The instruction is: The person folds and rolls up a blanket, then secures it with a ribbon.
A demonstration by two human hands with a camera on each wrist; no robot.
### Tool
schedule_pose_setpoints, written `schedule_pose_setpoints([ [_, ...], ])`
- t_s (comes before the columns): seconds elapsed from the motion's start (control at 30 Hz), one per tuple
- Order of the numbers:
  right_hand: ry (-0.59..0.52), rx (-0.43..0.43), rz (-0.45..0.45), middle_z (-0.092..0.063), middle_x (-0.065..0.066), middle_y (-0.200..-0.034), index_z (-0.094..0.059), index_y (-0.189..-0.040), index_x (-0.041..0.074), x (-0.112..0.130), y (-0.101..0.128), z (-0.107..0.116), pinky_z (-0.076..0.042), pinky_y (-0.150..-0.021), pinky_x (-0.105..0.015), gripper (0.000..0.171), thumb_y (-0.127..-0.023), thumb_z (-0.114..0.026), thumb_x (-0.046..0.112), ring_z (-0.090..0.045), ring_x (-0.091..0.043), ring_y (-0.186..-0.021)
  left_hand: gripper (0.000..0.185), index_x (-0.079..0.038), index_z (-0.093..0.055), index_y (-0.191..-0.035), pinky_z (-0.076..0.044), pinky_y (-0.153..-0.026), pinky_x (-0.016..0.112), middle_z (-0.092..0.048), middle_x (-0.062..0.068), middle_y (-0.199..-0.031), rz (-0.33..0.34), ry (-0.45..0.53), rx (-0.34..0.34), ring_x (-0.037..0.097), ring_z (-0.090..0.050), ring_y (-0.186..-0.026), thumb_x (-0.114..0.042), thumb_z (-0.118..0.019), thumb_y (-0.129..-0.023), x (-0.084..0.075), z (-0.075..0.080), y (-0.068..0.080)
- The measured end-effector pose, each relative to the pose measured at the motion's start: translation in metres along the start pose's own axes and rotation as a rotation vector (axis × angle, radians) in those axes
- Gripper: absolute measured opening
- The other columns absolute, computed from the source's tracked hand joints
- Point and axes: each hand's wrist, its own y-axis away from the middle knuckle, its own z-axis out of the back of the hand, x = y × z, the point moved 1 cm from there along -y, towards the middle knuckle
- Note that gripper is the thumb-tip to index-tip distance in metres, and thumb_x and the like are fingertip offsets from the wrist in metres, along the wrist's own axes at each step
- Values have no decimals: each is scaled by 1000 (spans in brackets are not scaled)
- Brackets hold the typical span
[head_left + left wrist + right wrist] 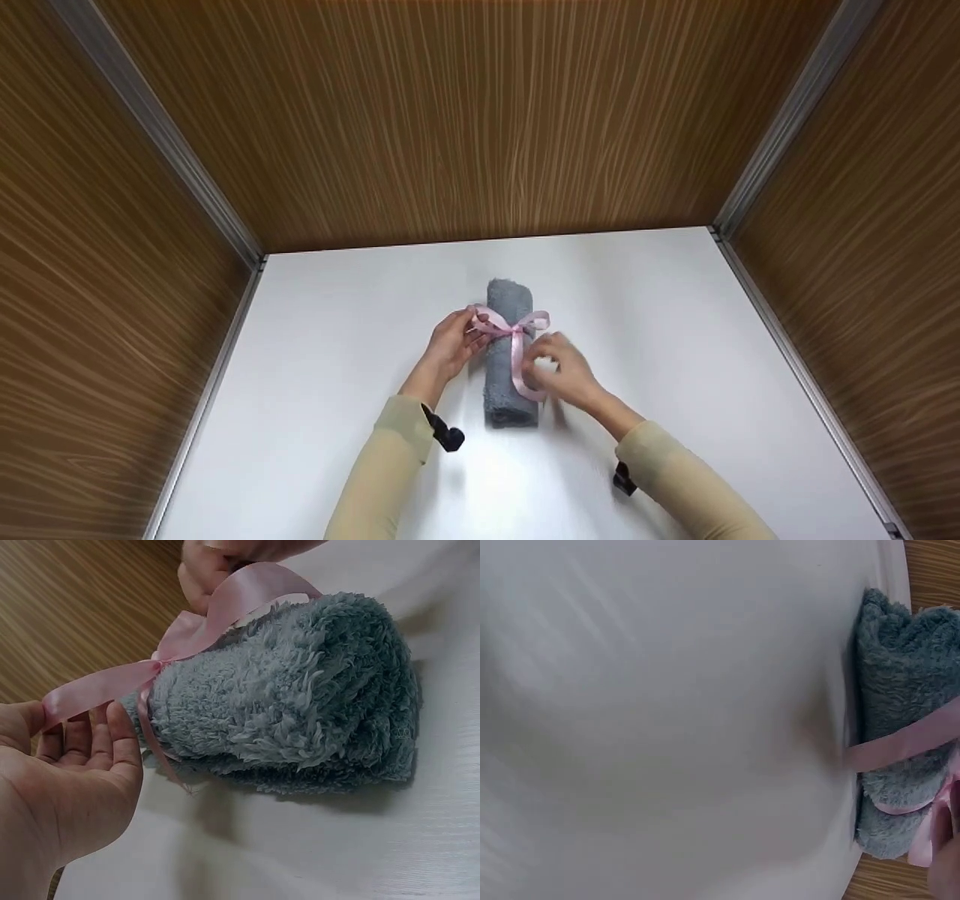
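Note:
A rolled grey fluffy towel (508, 382) lies on the white table, tied round its middle with a pink satin ribbon (517, 360) in a bow. My left hand (75, 787) pinches the left loop (101, 686) of the bow between thumb and forefinger, drawing it out to the side. Its other fingers curl loosely beneath. On the towel's right side, my right hand (562, 369) has bent fingers beside the hanging ribbon tail (900, 746). The right fingertips are blurred and partly hidden, so I cannot tell whether they hold ribbon.
Brown wood-grain panels (480, 120) wall the white table (315, 360) at the back and both sides, with metal rails (772, 127) at the corners. A small black camera (448, 437) sits at the left wrist, another (624, 478) at the right.

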Motion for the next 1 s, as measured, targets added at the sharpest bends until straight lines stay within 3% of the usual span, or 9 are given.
schedule_pose_setpoints([
  [0.1, -151, -227, -291, -66, -6, -98, -70, -102, 5, -11, -11, 5, -48, -75, -32, 15, -100, -62, 18, -58, -21, -89, 14, -6, -59, -109, -55, -90, 36, -67, 6, -103, 1, -1, 0, 18, -66, -89, -19, -56, -107, -1, 0, -1],
  [0.17, -329, -289, -506, -65, -11, -103, -65, -113, 1, -19, -18, 8, -50, -74, -32, 29, -106, -55, 27, -59, -24, -89, 16, -5, -59, -111, -55, -90, 36, -67, 7, -103, 5, 0, 1, 18, -66, -91, -20, -56, -107, -1, 1, -1],
  [0.27, -564, -237, -764, -65, -11, -107, -60, -124, -1, -26, -28, 9, -55, -78, -35, 49, -108, -47, 43, -62, -24, -90, 19, -4, -59, -116, -55, -89, 35, -67, 6, -104, 14, -7, 2, 18, -67, -92, -22, -55, -108, -1, 2, 0],
  [0.37, -832, -199, -920, -68, -8, -99, -64, -117, 1, -27, -38, 9, -56, -81, -35, 46, -106, -52, 44, -63, -21, -85, 22, -4, -59, -118, -56, -87, 33, -66, 6, -103, 16, -22, -2, 17, -66, -90, -22, -54, -108, 0, 3, 0],
  [0.5, -1201, -233, -986, -69, -3, -86, -71, -96, 6, -25, -50, 8, -52, -74, -26, 22, -103, -63, 26, -61, -15, -80, 20, -3, -59, -115, -56, -87, 33, -65, 5, -101, 12, -28, -10, 16, -66, -88, -21, -56, -107, -1, 0, 0],
  [0.6, -1385, -238, -999, -70, -3, -84, -72, -90, 6, -24, -55, 6, -48, -66, -21, 20, -104, -60, 15, -60, -12, -77, 16, -4, -59, -113, -55, -86, 33, -66, 5, -100, 17, -15, -13, 16, -66, -87, -19, -57, -107, -1, 0, 1],
  [0.77, -1519, -282, -984, -70, -5, -86, -69, -93, 4, -25, -56, 6, -50, -61, -19, 17, -105, -58, 10, -63, -11, -74, 13, -6, -60, -112, -55, -82, 31, -65, 4, -99, 5, -9, -18, 15, -65, -86, -19, -58, -106, -2, -1, 1],
  [1.0, -1556, -332, -950, -73, -5, -89, -64, -107, 6, -28, -52, 7, -50, -59, -21, 6, -103, -60, 7, -61, -11, -71, 13, -7, -61, -111, -54, -77, 29, -65, 3, -97, 6, -5, -18, 14, -63, -82, -19, -59, -106, -2, 1, 0],
])
